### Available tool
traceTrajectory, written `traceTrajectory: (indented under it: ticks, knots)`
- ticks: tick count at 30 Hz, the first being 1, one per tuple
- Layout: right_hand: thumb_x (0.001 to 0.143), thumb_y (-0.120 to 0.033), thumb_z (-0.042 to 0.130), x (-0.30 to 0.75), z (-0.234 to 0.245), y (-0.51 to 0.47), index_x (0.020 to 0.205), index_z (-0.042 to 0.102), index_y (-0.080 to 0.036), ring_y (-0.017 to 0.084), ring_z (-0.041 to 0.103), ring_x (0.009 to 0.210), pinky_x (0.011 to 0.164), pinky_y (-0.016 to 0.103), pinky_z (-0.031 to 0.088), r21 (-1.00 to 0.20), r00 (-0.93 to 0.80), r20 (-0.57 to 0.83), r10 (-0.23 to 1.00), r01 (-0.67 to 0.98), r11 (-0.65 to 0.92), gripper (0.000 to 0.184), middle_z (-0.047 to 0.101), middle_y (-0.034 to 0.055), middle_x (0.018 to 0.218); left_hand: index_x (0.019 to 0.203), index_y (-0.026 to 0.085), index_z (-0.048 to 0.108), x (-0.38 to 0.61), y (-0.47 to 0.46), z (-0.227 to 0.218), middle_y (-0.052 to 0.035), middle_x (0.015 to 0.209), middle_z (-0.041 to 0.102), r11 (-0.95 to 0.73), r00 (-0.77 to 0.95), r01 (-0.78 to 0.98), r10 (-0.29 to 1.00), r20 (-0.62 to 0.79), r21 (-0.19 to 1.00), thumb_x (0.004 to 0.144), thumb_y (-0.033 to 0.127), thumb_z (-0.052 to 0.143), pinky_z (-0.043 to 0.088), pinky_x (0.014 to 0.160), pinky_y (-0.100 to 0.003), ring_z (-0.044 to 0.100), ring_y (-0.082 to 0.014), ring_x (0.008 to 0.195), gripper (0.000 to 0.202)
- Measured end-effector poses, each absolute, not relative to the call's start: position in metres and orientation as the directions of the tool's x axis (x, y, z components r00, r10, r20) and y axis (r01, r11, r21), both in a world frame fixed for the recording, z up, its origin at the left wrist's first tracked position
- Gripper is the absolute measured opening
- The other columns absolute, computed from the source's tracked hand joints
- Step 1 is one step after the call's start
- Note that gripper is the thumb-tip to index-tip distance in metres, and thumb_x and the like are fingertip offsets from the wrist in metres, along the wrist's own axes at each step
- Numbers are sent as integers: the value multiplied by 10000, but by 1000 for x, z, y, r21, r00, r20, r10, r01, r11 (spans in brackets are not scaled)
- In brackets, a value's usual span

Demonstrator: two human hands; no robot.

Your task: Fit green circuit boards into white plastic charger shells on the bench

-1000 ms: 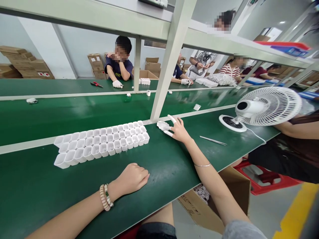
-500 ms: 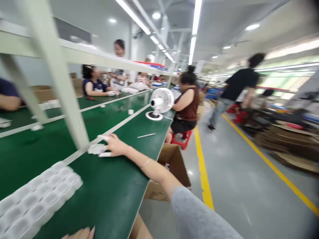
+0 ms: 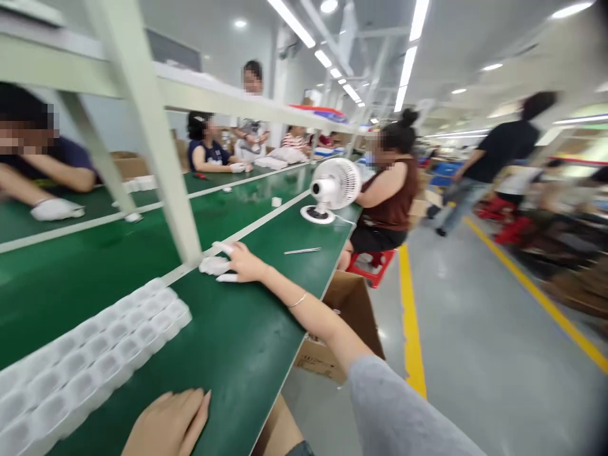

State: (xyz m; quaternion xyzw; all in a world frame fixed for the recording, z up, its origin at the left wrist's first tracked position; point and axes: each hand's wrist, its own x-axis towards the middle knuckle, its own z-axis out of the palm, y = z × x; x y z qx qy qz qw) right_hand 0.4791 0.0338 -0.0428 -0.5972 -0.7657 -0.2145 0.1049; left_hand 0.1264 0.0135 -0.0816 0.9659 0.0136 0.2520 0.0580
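Note:
My right hand reaches out over the green table, with white finger cots on some fingers. Its fingers are closed around a small white crumpled thing beside the grey frame post. My left hand lies near the table's front edge with fingers together and flat, holding nothing. Between the hands, to the left, several rows of small white plastic cups stand packed side by side.
A white desk fan and metal tweezers sit further along the table. A seated person works beside the fan; others sit across the belt. An open cardboard box is under the table edge. Someone walks down the aisle.
My view has swung to the right, down the aisle, then slightly back. My right hand stays on the white thing by the post. My left hand has uncurled from a loose fist to flat.

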Motion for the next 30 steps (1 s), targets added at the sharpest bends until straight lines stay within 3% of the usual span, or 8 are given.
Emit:
traceTrajectory:
  ticks: [3,6,9,16,24,30]
  knots:
    - [911,-556,593,481,-46,34,963,779,-125,399,356,1433,1158,601,232,136,-222,417,881,974,180,473,316,262,1577,608,215,469,131,3,-67,28,515,542,-996,886,68,87,455,58,1005,218,358,371,537,-295,543,-137,454,412]
    - [934,-470,593,484,-50,36,991,784,-175,373,298,1473,1185,600,200,74,-216,442,871,976,204,356,290,179,1613,626,204,478,132,2,-64,26,534,552,-991,906,120,132,403,54,1016,225,351,365,577,-306,529,-128,483,411]
    - [934,-434,598,484,-50,33,936,795,-196,371,327,1456,1186,604,216,50,-216,462,860,975,218,309,298,134,1618,630,199,480,130,2,-67,26,538,551,-987,916,142,159,370,73,1017,232,364,346,587,-313,507,-120,488,406]
    - [947,-518,538,479,-51,35,817,770,-141,398,280,1480,1186,619,220,141,-231,441,867,972,187,462,314,196,1596,621,191,473,130,2,-70,25,533,546,-987,919,135,157,362,87,1012,224,377,312,571,-313,483,-112,476,404]
    - [933,-467,586,481,-51,33,861,780,-172,379,317,1466,1189,616,224,85,-219,458,861,975,203,361,281,143,1624,617,191,465,129,1,-67,25,533,545,-984,927,145,171,334,104,1010,220,371,314,568,-305,490,-113,477,406]
    - [949,-489,553,480,-53,36,898,780,-160,386,235,1503,1193,625,201,113,-228,422,878,974,199,403,261,167,1628,617,188,466,129,1,-67,23,537,555,-982,930,155,183,318,113,1007,225,378,314,571,-310,504,-116,485,402]
